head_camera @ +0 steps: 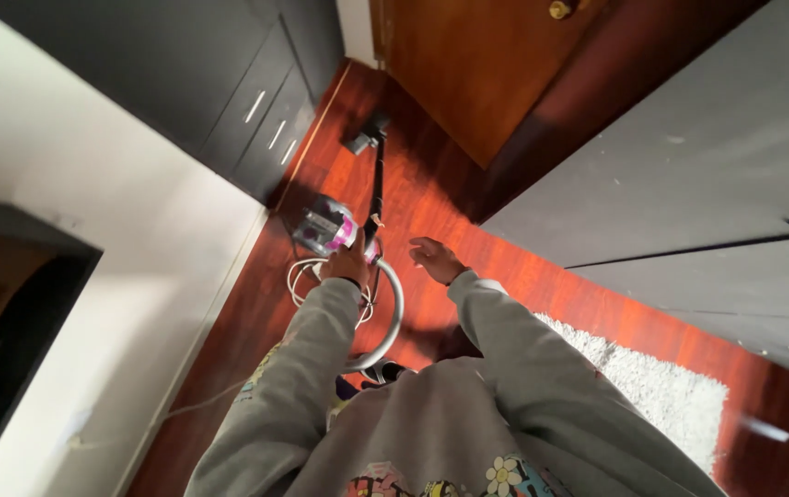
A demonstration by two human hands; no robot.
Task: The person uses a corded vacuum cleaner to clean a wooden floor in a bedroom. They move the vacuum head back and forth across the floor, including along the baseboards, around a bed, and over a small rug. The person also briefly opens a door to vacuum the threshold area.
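My left hand grips the handle end of a vacuum cleaner's black wand. The wand runs forward to the floor head on the red wooden floor. A grey and purple canister vacuum sits just left of the wand, beside a coil of white cord. A grey hose loops from my left hand back toward my body. My right hand hovers to the right of the wand with fingers spread, holding nothing. Both arms wear grey sleeves.
Dark drawers with metal handles line the left wall. A wooden door stands ahead. Grey wardrobe doors fill the right side. A shaggy white rug lies at lower right. A dark shelf edge juts at far left.
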